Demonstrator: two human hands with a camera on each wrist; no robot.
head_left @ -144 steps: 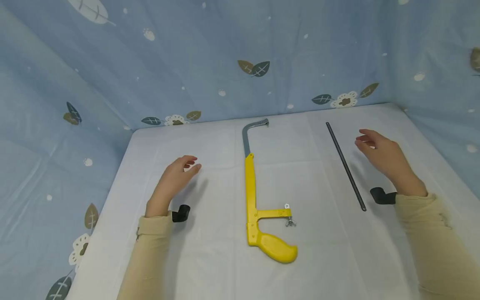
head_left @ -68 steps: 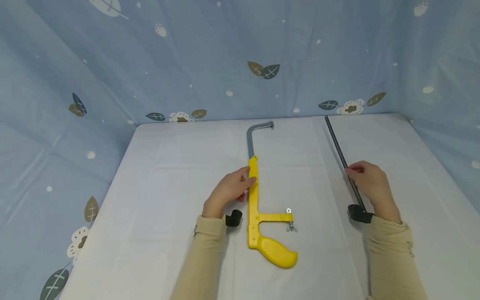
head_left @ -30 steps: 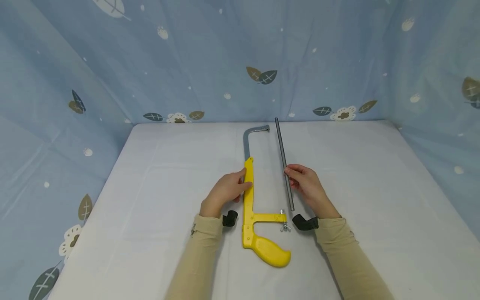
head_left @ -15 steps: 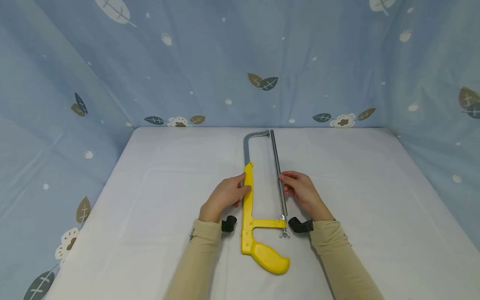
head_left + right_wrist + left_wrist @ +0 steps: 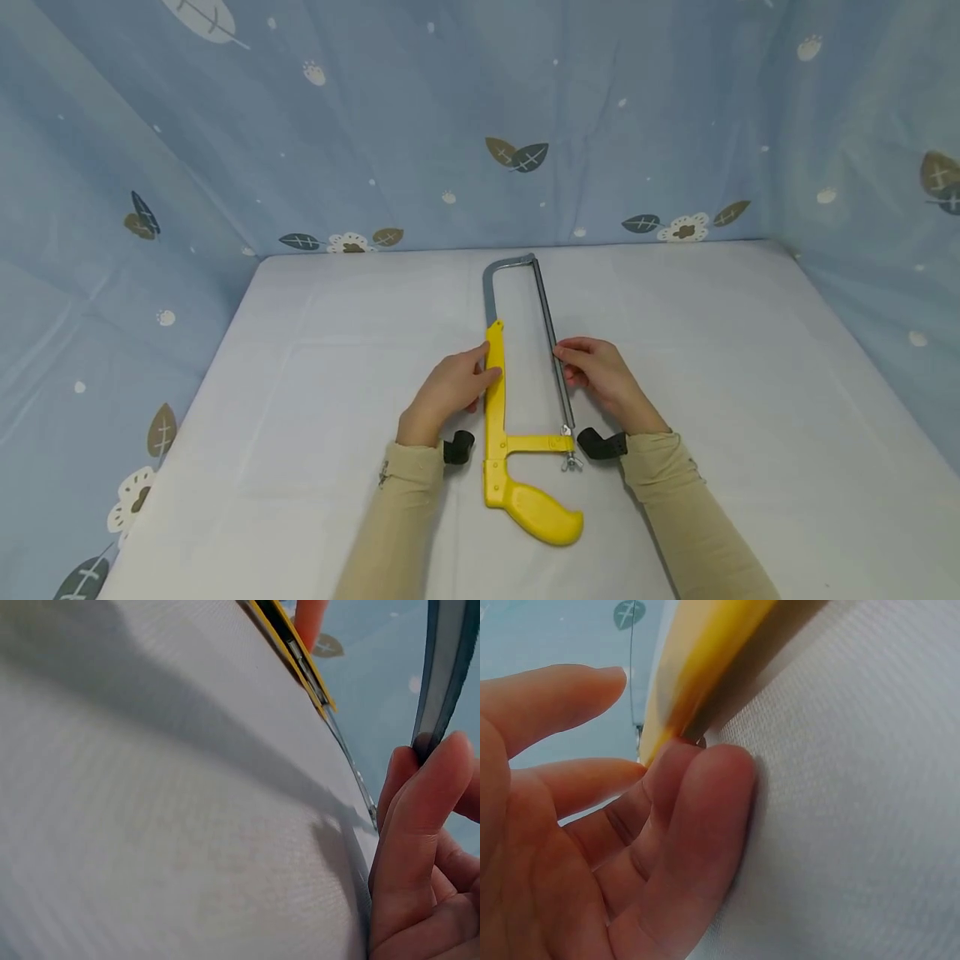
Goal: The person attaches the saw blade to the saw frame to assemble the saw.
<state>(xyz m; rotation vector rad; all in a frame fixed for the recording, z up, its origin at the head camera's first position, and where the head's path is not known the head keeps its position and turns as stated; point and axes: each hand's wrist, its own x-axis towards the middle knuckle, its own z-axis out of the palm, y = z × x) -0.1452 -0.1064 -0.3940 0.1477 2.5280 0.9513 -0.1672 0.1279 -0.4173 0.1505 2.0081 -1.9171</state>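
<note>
White table (image 5: 300,500); yellow hacksaw frame (image 5: 495,417) centred on it, long axis near-to-far, handle (image 5: 543,515) at the near end; left hand (image 5: 446,383) grips it; right hand (image 5: 600,375) pinches the blade (image 5: 545,307), covering its middle; blade runs near-to-far, far end angled left; near end close to wing nut (image 5: 572,462).

No text, label, brand, number or sign can be read on the yellow hacksaw frame (image 5: 495,425), on its near grip (image 5: 543,515) or on the narrow hacksaw blade (image 5: 545,307) along its right side. The blue curtain (image 5: 420,100) on the far side carries only a print of leaves, flowers and paw marks, with no legible lettering or figures. The close wrist views show nothing readable either; the yellow surface is blurred in the left one.
</note>
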